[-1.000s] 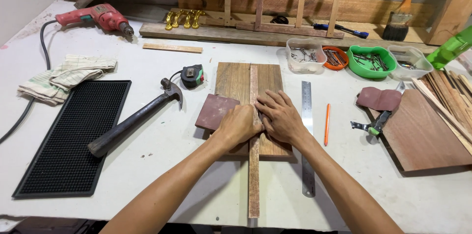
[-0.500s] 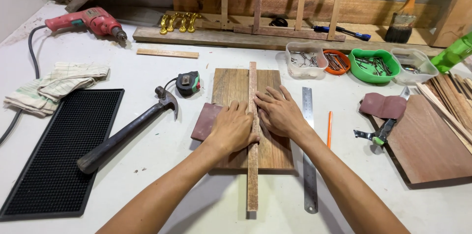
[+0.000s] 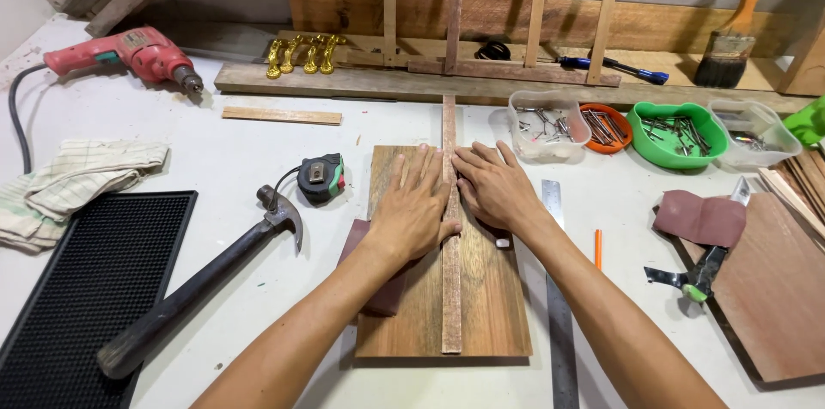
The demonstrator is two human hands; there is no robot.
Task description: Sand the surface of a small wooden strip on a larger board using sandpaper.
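A: Where are the hands relative to the wooden board (image 3: pixel 481 306)?
B: Both rest flat on its far half, left hand (image 3: pixel 411 213) and right hand (image 3: pixel 496 190) flanking the thin strip (image 3: pixel 451 289) lying lengthwise along it.
A: And the hammer (image 3: pixel 198 289)?
B: Left of the board; the steel ruler (image 3: pixel 560 314) lies right.

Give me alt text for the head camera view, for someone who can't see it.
Two bare hands, left hand and right hand, press flat on either side of a thin wooden strip lying lengthwise on a wooden board on a white workbench. A hammer, tape measure and steel ruler lie nearby.
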